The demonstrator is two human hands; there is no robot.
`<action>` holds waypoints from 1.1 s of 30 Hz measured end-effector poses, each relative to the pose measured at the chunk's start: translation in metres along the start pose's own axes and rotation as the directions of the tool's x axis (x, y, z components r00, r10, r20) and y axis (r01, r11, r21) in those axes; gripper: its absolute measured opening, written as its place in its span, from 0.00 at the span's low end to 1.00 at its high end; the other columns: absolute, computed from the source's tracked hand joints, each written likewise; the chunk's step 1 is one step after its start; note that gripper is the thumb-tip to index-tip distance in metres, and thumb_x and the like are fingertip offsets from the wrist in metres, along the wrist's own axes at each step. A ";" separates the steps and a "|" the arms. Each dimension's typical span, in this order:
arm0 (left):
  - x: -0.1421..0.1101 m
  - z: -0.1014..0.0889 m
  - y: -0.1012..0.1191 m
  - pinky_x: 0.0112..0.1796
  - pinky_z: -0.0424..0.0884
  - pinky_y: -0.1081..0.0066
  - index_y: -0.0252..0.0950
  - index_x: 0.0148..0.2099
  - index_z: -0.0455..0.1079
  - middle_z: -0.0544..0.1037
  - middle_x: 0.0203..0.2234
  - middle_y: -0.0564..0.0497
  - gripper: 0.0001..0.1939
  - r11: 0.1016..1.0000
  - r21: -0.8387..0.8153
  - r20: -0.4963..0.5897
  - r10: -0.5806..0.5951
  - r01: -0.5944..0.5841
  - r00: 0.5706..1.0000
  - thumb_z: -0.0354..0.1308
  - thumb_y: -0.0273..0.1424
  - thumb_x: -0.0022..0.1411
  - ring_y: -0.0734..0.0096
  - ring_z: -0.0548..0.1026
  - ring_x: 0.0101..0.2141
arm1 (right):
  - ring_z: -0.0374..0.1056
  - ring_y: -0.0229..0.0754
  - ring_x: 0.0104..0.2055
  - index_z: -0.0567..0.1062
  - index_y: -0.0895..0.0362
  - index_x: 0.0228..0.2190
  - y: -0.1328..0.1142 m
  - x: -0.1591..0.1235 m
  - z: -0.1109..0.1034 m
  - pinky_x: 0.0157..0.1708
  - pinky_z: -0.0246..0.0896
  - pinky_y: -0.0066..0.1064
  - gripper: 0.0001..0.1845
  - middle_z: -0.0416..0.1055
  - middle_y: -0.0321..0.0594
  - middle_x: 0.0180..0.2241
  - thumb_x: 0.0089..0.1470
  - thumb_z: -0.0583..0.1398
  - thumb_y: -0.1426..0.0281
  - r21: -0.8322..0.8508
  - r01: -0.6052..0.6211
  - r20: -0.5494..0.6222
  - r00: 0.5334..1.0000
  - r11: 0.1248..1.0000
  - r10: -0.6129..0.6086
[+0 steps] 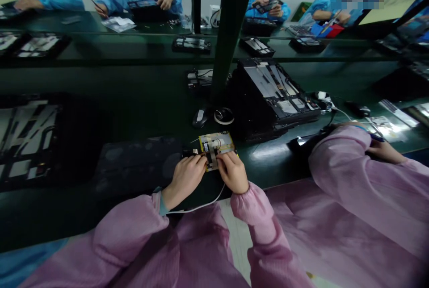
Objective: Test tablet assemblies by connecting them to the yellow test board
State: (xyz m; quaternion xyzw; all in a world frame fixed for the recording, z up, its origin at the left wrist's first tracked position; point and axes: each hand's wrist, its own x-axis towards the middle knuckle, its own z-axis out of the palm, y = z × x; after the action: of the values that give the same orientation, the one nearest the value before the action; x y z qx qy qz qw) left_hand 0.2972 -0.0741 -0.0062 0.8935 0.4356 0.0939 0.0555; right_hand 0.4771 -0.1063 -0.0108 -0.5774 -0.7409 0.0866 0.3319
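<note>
I see the forearms in pink woven cleanroom sleeves [258, 221] angled inward with the wrists low, the left hand [185, 177] and right hand [232, 172] curled close together, fingertips pinching a small rectangular yellow-edged circuit board [216, 146] from either side. The board, crossed by a dark strip of tape, lies on the glossy dark green surface [140, 100], near a tilted black device housing with silvery panels [275, 96]. A thin white cable [201, 207] curves below the wrists. Just ahead sit a black plastic computer mouse [200, 118] and a white-rimmed tape roll [224, 116]; to the right, a co-worker's pink sleeve [351, 167] rests on the surface.
</note>
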 end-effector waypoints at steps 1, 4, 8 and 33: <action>0.000 0.000 0.001 0.36 0.67 0.67 0.37 0.44 0.69 0.77 0.35 0.49 0.07 1.000 0.001 0.002 -0.007 0.007 1.000 0.50 0.28 0.66 0.66 0.75 0.34 | 0.64 0.44 0.36 0.73 0.55 0.36 -0.001 -0.002 0.002 0.36 0.60 0.34 0.10 0.69 0.42 0.31 0.62 0.51 0.72 -0.015 0.011 0.039 0.999 1.000 -0.010; 0.002 -0.003 0.003 0.35 0.68 0.68 0.37 0.42 0.68 0.77 0.34 0.48 0.06 1.000 0.007 0.018 -0.025 0.025 1.000 0.50 0.28 0.66 0.65 0.75 0.34 | 0.62 0.44 0.36 0.73 0.56 0.36 -0.003 -0.005 0.010 0.37 0.58 0.35 0.09 0.69 0.43 0.32 0.62 0.52 0.72 -0.075 0.056 0.122 0.992 0.996 -0.046; 0.004 -0.008 0.005 0.34 0.68 0.69 0.37 0.42 0.67 0.77 0.32 0.47 0.06 0.999 0.020 0.062 -0.039 0.038 0.997 0.49 0.27 0.66 0.65 0.76 0.34 | 0.60 0.46 0.38 0.74 0.56 0.40 -0.005 -0.004 0.016 0.37 0.53 0.37 0.09 0.69 0.44 0.37 0.61 0.54 0.71 -0.154 0.109 0.198 0.977 0.982 -0.077; 0.010 -0.010 0.006 0.30 0.67 0.72 0.37 0.47 0.65 0.78 0.29 0.47 0.08 0.997 0.079 0.203 -0.020 0.004 0.979 0.51 0.29 0.65 0.64 0.78 0.30 | 0.58 0.47 0.39 0.71 0.57 0.38 -0.002 -0.002 0.018 0.37 0.50 0.37 0.07 0.67 0.44 0.38 0.61 0.55 0.68 -0.177 0.110 0.276 0.959 0.978 -0.059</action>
State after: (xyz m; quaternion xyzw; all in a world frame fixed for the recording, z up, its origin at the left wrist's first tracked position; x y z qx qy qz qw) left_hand 0.3053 -0.0696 0.0056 0.8973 0.4363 -0.0155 0.0652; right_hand 0.4653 -0.1043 -0.0243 -0.5570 -0.8081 0.0787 0.1748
